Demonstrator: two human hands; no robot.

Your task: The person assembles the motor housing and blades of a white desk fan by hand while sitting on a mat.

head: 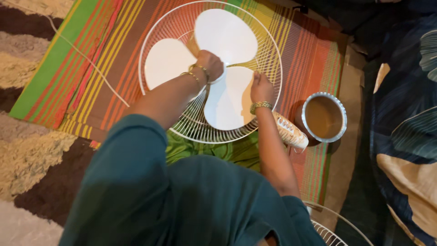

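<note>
Left grip: closed around the hub of the white fan blade.
Right grip: fingers flat on the lower blade, holding nothing.
Beneath: white wire guard.
Underneath: striped mat.
Right of grips: metal bowl.

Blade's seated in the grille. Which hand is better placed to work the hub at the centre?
Probably the left hand: it already sits on the hub of the white fan blade. The right hand rests flat on the lower blade, steadying it within the wire grille.
</note>
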